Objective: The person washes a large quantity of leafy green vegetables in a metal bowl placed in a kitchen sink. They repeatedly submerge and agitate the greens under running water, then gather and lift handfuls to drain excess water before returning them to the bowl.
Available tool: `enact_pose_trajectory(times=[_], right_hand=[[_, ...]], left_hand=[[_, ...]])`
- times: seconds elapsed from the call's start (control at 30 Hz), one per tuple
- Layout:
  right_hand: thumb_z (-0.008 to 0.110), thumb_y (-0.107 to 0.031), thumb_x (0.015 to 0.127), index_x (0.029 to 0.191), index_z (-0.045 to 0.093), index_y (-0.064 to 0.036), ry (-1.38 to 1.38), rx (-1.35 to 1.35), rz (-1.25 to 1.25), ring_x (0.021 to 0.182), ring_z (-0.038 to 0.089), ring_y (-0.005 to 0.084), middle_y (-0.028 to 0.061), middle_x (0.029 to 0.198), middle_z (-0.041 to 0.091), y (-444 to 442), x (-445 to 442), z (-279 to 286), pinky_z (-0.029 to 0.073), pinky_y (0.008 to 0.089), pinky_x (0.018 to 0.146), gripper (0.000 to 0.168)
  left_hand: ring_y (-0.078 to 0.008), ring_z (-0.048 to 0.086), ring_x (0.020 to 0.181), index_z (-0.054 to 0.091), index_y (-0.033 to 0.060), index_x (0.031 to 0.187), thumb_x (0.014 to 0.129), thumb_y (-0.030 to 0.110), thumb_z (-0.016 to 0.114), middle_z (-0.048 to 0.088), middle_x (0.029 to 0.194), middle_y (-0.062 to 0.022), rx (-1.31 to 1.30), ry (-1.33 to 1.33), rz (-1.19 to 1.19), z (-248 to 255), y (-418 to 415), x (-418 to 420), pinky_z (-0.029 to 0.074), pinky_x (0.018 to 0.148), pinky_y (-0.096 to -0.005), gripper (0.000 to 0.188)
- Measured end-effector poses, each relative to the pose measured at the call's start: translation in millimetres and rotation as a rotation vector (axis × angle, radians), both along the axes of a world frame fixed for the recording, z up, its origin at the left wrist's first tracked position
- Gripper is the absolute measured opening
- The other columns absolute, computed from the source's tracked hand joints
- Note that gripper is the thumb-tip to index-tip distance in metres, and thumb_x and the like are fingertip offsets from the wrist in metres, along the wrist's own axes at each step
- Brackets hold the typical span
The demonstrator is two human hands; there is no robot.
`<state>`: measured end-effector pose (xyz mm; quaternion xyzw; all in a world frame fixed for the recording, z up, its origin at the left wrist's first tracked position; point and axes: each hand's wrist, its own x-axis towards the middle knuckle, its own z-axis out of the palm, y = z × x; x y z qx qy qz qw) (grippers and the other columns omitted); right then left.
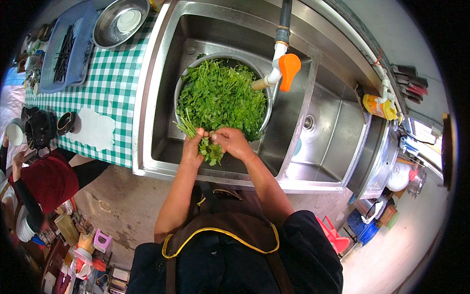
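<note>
A round metal basin [269,110] heaped with leafy green herbs [224,95], which look like cilantro, sits in the left bowl of a stainless steel sink [286,147]. Over its near rim, my left hand [192,149] grips a small bunch of cilantro [212,151], stems pointing up and left, leaves hanging down to the right. My right hand [234,143] is at the same bunch, its thumb and fingertips pinched together by the leaves. Whether a sprig sits between those fingertips is too small to tell.
A tap with an orange handle [289,71] reaches over the basin's right side. At left, a checked tablecloth [121,77] bears a blue plastic basket [79,44], a metal bowl [108,31] and a black pot [40,128]. A person in dark red [51,180] is beside that table.
</note>
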<state>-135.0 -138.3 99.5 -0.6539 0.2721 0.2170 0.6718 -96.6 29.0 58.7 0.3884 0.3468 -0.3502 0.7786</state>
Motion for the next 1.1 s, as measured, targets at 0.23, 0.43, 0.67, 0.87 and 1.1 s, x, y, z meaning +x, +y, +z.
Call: enact_pose_trajectory(times=[0.23, 0.43, 0.67, 0.87, 1.1], right_hand=[[0.067, -0.023, 0.086, 0.13, 0.055, -0.003, -0.165, -0.68, -0.244, 0.096, 0.063, 0.0307, 0.0195, 0.12, 0.061, -21, 57, -76, 0.051, 0.0421, 0.084, 0.05], [0.067, -0.016, 0.077, 0.132, 0.054, -0.004, -0.081, -0.954, 0.343, 0.133, 0.034, 0.0396, 0.0182, 0.148, 0.036, 73, 95, -77, 0.039, 0.0502, 0.104, 0.058], [0.068, -0.016, 0.077, 0.134, 0.053, -0.01, -0.082, -0.777, 0.289, 0.137, 0.033, 0.0377, 0.0172, 0.149, 0.035, 67, 106, -75, 0.038, 0.0523, 0.105, 0.059], [0.064, -0.017, 0.085, 0.132, 0.056, -0.01, -0.281, -0.797, 0.262, 0.132, 0.042, 0.0356, 0.0123, 0.138, 0.052, 23, 60, -33, 0.036, 0.0465, 0.107, 0.048], [0.063, -0.015, 0.09, 0.12, 0.061, -0.001, -0.052, -0.256, -0.413, 0.086, 0.068, 0.0232, 0.0168, 0.109, 0.066, -29, 27, -75, 0.053, 0.0393, 0.073, 0.033]], left_hand=[[-0.0174, 0.056, 0.074, 0.057, 0.0095, 0.111, 0.092, 0.027, 0.068, 0.053, 0.077, 0.0004, -0.092, -0.067, 0.033, 9, 12, 11, 0.048, 0.07, -0.0361, 0.028], [-0.018, 0.054, 0.072, 0.056, 0.0055, 0.114, 0.09, 0.022, 0.071, 0.052, 0.077, -0.0015, -0.103, -0.141, 0.106, 28, 25, 14, 0.047, 0.07, -0.0334, 0.033], [-0.0167, 0.053, 0.072, 0.054, 0.0065, 0.116, 0.09, 0.024, 0.071, 0.052, 0.075, -0.0005, -0.121, -0.148, 0.098, 44, 45, 15, 0.047, 0.071, -0.0344, 0.036], [-0.0164, 0.053, 0.071, 0.056, 0.0079, 0.112, 0.091, 0.023, 0.07, 0.052, 0.075, -0.0001, -0.133, -0.14, 0.104, 49, 51, 13, 0.047, 0.071, -0.0343, 0.03], [-0.0162, 0.054, 0.07, 0.057, 0.0107, 0.104, 0.091, 0.023, 0.07, 0.052, 0.074, 0.0008, -0.157, -0.084, 0.066, 42, 43, 8, 0.048, 0.069, -0.0338, 0.023]])
